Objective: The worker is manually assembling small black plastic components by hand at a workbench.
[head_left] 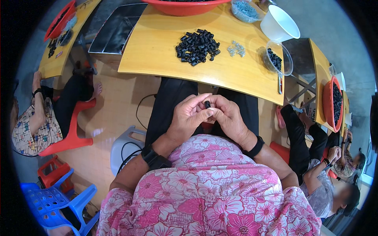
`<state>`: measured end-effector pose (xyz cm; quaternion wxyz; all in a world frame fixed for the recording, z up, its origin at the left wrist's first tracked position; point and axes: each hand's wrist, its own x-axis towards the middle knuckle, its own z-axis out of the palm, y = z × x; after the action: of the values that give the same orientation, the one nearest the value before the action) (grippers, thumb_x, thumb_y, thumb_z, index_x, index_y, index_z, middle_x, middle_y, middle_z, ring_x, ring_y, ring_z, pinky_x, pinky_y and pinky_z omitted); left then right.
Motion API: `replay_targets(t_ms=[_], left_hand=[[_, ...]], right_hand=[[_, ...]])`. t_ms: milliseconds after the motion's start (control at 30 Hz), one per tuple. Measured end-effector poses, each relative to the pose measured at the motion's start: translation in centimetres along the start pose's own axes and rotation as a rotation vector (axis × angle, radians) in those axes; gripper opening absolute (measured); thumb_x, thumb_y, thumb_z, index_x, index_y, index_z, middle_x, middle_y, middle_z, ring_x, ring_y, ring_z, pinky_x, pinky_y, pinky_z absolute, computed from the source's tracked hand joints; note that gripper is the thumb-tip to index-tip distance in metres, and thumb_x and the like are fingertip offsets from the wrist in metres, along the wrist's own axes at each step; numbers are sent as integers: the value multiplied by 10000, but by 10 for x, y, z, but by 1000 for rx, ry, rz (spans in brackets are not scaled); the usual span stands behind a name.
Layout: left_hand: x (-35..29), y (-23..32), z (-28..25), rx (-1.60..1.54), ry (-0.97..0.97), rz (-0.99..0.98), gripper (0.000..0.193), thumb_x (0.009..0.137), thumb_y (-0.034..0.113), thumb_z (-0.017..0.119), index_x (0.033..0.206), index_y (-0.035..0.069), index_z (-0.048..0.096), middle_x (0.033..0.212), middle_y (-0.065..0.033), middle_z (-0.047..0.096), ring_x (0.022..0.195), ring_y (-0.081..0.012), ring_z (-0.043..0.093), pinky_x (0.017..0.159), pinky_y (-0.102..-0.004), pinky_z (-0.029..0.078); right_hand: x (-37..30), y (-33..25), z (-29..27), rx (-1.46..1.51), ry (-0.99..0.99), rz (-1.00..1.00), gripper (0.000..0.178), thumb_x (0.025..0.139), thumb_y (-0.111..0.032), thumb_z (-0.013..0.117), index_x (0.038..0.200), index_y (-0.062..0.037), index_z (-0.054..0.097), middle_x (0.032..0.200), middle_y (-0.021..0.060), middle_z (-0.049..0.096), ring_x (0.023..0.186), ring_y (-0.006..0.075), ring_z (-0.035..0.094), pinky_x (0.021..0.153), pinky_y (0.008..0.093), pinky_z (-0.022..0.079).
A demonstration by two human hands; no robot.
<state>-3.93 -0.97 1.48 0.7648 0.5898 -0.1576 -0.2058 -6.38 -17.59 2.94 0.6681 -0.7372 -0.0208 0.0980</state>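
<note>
Head camera looks down on both hands meeting above the lap: the left hand (188, 118) and right hand (228, 118) press their fingertips together, pinching a small black cylindrical part (207, 104) between them, just below the near edge of the wooden table (157, 51). On the table lies a loose pile of black parts (197, 47), with a few clear pieces (236, 48) beside it. A clear tub (284, 67) at the table's right end holds more black parts. Farther back stand a red basin (185, 7), an empty white bowl (280, 23) and a clear tub of small bluish pieces (246, 10). A red basin of black parts (334, 103) sits on the neighbouring table to the right.
</note>
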Motion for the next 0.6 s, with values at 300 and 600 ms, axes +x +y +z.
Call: replay_targets(t_ms=[300, 600], left_hand=[[1, 4, 4, 218, 81, 121, 185, 812, -30, 640, 990, 15, 648, 851, 0, 518, 754, -63, 471, 666, -196, 392], [-1, 0, 5, 135, 92, 104, 124, 817, -5, 664, 940, 0, 647, 895, -11, 518, 774, -65, 509, 692, -195, 413]], right_hand=[[-2, -9, -14, 697, -149, 376, 297, 929, -316, 573, 871, -26, 546, 687, 10, 492, 592, 110, 459, 600, 274, 433], [-4, -3, -16, 777, -187, 401, 305, 901, -348, 611, 832, -55, 563, 701, 4, 508, 588, 108, 462, 589, 268, 429]])
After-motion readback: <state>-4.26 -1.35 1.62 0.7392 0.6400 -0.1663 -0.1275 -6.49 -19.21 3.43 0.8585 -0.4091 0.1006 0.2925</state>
